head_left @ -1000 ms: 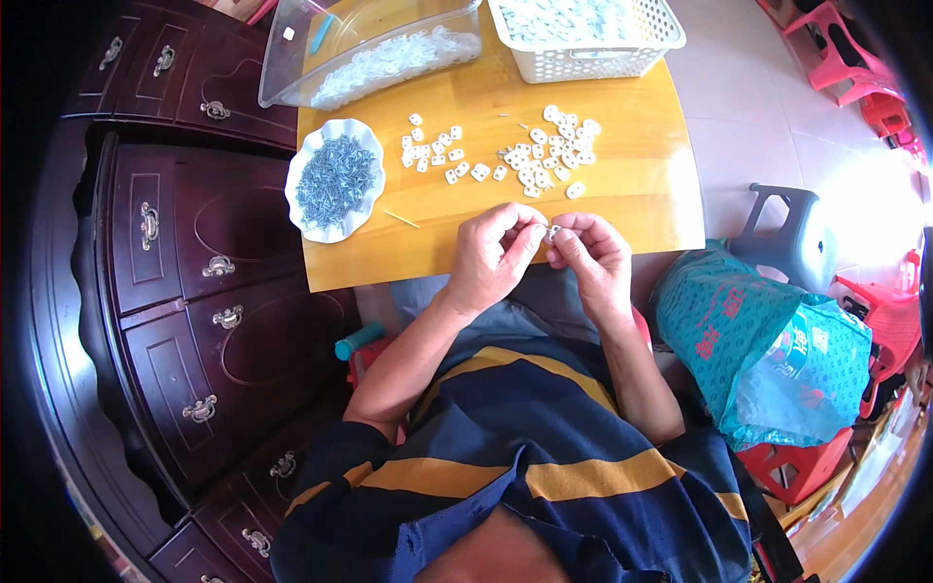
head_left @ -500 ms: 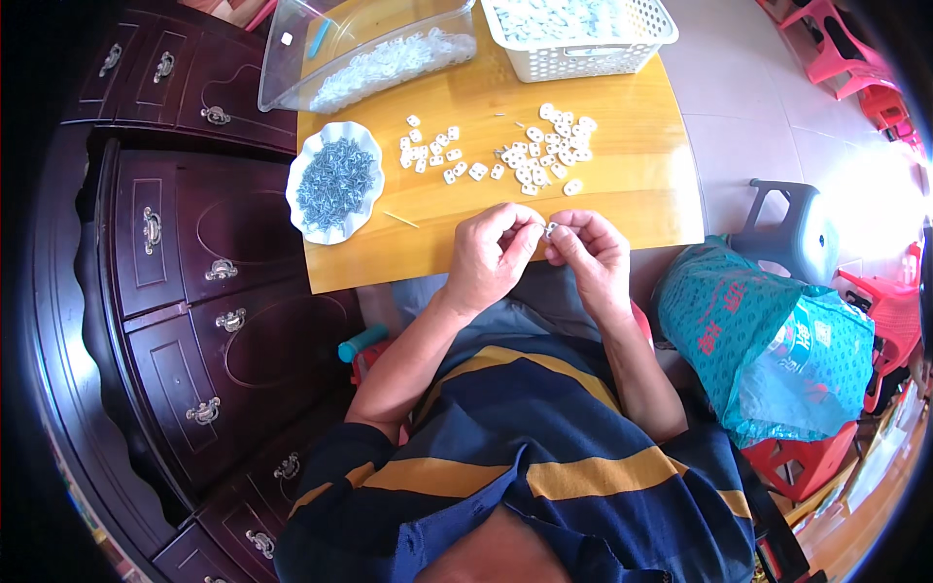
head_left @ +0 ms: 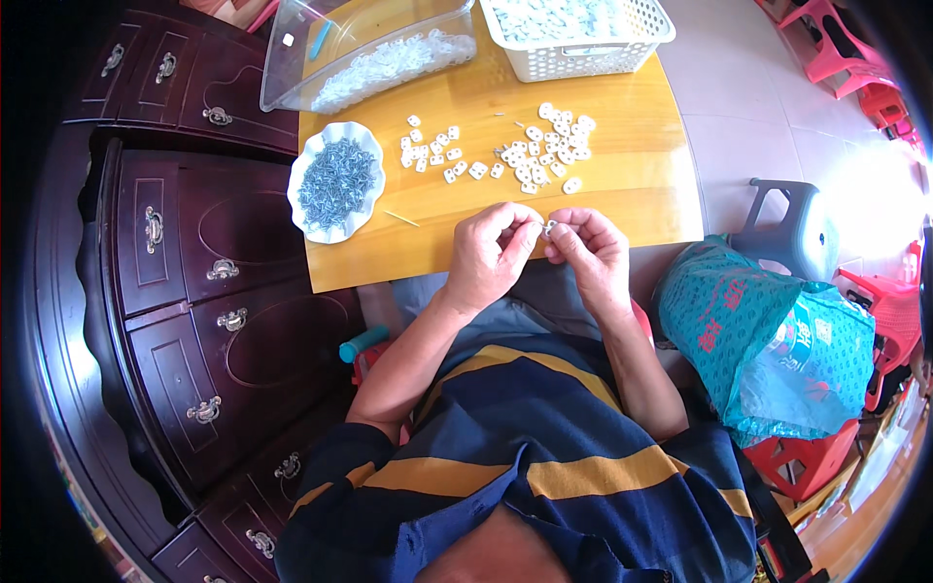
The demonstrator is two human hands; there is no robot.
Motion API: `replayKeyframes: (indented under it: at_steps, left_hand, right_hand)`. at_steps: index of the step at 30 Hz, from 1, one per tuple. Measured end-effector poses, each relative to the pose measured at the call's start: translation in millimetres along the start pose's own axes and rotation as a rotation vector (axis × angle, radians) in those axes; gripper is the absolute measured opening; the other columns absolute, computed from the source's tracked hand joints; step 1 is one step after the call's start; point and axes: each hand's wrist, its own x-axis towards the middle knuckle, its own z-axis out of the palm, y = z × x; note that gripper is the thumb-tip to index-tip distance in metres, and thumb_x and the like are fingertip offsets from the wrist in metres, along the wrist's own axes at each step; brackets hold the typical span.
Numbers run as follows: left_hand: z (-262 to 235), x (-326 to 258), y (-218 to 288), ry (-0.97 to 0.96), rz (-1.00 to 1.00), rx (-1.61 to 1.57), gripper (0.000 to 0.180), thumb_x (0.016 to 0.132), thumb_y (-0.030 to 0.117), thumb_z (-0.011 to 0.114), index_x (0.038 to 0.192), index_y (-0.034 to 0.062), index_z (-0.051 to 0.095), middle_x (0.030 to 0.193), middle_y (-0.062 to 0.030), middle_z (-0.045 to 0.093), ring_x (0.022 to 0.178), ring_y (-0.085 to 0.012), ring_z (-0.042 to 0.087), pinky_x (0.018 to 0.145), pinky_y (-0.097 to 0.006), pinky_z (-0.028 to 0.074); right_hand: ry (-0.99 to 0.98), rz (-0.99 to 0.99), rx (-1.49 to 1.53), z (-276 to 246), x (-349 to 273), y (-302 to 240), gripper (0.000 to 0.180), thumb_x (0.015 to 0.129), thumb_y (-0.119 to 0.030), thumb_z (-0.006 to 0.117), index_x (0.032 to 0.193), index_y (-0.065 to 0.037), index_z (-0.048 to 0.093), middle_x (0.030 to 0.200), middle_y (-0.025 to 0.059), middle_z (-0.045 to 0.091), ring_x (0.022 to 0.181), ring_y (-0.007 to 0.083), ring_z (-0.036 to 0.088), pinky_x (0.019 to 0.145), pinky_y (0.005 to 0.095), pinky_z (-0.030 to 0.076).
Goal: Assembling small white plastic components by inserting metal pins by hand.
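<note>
Both hands meet over the near edge of the wooden table (head_left: 447,228). My right hand (head_left: 595,255) pinches a small white plastic piece with holes (head_left: 549,229) between thumb and fingers. Right beside it, my left hand (head_left: 494,255) is closed in a pinch; whatever it holds is too small to make out. Beyond the hands lies a pile of similar white two-holed pieces (head_left: 537,160), with a smaller scattered group (head_left: 437,146) to its left. A white wavy-edged dish (head_left: 377,165) at the left holds many small grey metal screws or nails (head_left: 335,183).
A clear plastic bin (head_left: 282,97) with translucent small parts stands at the back left. Next to it is a white perforated basket (head_left: 544,66) full of pale pieces. A thin stick (head_left: 400,219) lies near the dish. Dark drawers (head_left: 233,223) flank the left; a teal bag (head_left: 719,321) and grey stool (head_left: 792,233) stand right.
</note>
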Motion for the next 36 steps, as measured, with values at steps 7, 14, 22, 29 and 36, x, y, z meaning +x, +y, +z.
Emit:
replayKeyframes:
  at_steps: [7, 14, 22, 29, 36]
  left_hand:
    - [1.0, -0.4, -1.1, 0.006, -0.018, -0.007, 0.002, 0.095, -0.001, 0.067, 0.096, -0.0026, 0.068, 0.082, -0.0109, 0.073, 0.07, -0.0155, 0.072, 0.064, -0.029, 0.057]
    - [-0.2, 0.6, -0.4, 0.001, -0.024, 0.007, 0.002, 0.096, -0.001, 0.067, 0.096, -0.0025, 0.068, 0.082, -0.0111, 0.073, 0.071, -0.0161, 0.073, 0.064, -0.029, 0.058]
    - [1.6, -0.3, -4.2, 0.003, -0.005, 0.014, 0.002, 0.094, -0.001, 0.068, 0.095, -0.0021, 0.068, 0.082, -0.0118, 0.073, 0.071, -0.0181, 0.073, 0.064, -0.03, 0.058]
    - [3.6, 0.8, -4.5, -0.007, 0.002, 0.043, 0.002, 0.093, -0.001, 0.069, 0.092, -0.0016, 0.068, 0.079, -0.0124, 0.072, 0.066, -0.0188, 0.071, 0.06, -0.03, 0.055]
    - [5.1, 1.1, -2.9, -0.007, -0.001, 0.051, 0.002, 0.093, -0.001, 0.068, 0.091, -0.0012, 0.068, 0.075, -0.0115, 0.071, 0.062, -0.0183, 0.069, 0.058, -0.03, 0.054]
  right_hand:
    - [0.005, 0.024, -0.019, 0.9, -0.7, -3.1, 0.017, 0.102, -0.008, 0.066, 0.116, 0.001, 0.068, 0.097, 0.004, 0.073, 0.079, 0.0088, 0.068, 0.075, 0.0225, 0.056]
    - [0.0, 0.027, -0.015, -1.0, 0.4, -1.2, 0.017, 0.102, -0.007, 0.066, 0.117, 0.001, 0.069, 0.097, 0.0043, 0.073, 0.08, 0.0086, 0.068, 0.074, 0.0225, 0.057]
    - [-0.001, 0.011, -0.004, -0.7, 0.2, 0.2, 0.017, 0.102, -0.006, 0.067, 0.116, 0.002, 0.069, 0.096, 0.0042, 0.073, 0.079, 0.0083, 0.068, 0.074, 0.0218, 0.056]
    - [0.02, -0.017, -0.015, -0.2, -0.6, 2.0, 0.015, 0.101, -0.005, 0.067, 0.114, 0.002, 0.069, 0.094, 0.0036, 0.073, 0.077, 0.0078, 0.068, 0.073, 0.0212, 0.056]
    - [0.055, -0.05, -0.092, -0.3, -0.4, 3.9, 0.011, 0.1, -0.003, 0.068, 0.109, 0.003, 0.07, 0.091, 0.0024, 0.073, 0.076, 0.0057, 0.067, 0.071, 0.0212, 0.057]
